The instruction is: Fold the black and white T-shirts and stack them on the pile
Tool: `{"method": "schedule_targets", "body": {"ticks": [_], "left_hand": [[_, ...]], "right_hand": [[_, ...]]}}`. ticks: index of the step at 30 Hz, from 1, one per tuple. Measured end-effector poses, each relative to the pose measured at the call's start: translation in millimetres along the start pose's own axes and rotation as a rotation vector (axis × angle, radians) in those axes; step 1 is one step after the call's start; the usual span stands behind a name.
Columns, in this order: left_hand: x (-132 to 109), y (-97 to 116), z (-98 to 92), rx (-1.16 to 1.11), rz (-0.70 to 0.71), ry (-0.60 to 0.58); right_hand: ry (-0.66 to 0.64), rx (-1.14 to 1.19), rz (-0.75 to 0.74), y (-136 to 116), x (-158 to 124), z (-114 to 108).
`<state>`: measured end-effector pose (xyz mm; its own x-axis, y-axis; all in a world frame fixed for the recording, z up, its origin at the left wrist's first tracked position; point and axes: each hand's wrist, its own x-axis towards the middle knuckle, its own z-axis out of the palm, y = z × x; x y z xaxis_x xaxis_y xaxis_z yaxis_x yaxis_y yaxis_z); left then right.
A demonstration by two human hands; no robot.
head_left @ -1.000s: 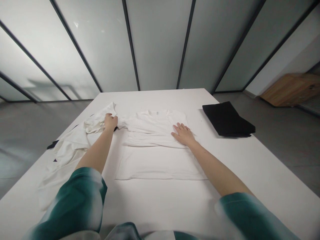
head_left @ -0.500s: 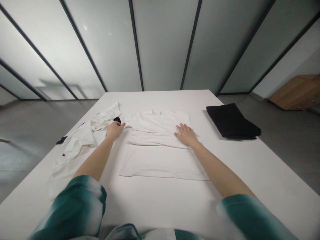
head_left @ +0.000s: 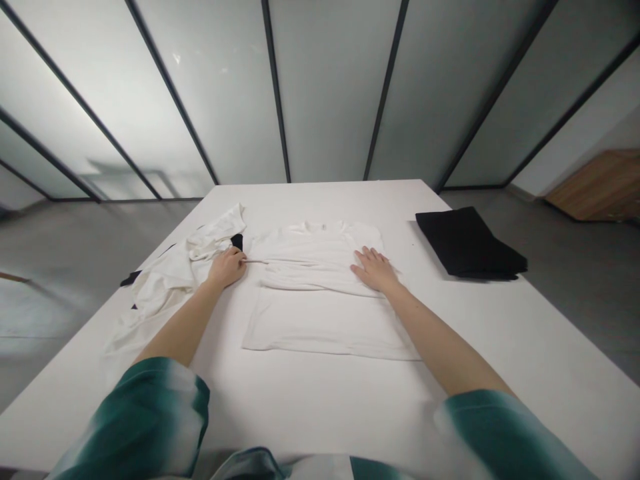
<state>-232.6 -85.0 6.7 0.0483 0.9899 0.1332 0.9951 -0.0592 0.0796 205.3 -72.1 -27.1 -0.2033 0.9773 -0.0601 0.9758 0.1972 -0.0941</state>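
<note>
A spread white fabric T-shirt (head_left: 320, 285) is apparently being straightened, pinched by the left grip (head_left: 227, 268), pressed by the open right grip (head_left: 375, 269), likely needing gentle tension next.

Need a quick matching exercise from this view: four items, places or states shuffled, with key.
1. left hand
2. right hand
3. black stack
4. white pile

A. folded, to the right of the shirt
B. flat on the shirt
C. crumpled, on the left side of the table
D. at the shirt's left edge

Pairs: 1-D, 2-B, 3-A, 4-C
</note>
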Motion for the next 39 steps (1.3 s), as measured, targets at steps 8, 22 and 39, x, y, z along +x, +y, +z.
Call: {"method": "schedule_targets", "body": {"ticks": [8, 22, 39], "left_hand": [[45.1, 12.2, 2.9, -0.101, -0.27, 0.1], [95.4, 13.5, -3.1, 0.239, -0.132, -0.163], [111.4, 17.6, -43.7, -1.052, -0.355, -0.054]], "right_hand": [[-0.009, -0.004, 0.019, -1.6, -2.1, -2.5], [0.01, -0.003, 0.018, -0.9, -3.0, -1.1], [-0.005, 0.006, 0.016, -3.2, -3.5, -3.9]]}}
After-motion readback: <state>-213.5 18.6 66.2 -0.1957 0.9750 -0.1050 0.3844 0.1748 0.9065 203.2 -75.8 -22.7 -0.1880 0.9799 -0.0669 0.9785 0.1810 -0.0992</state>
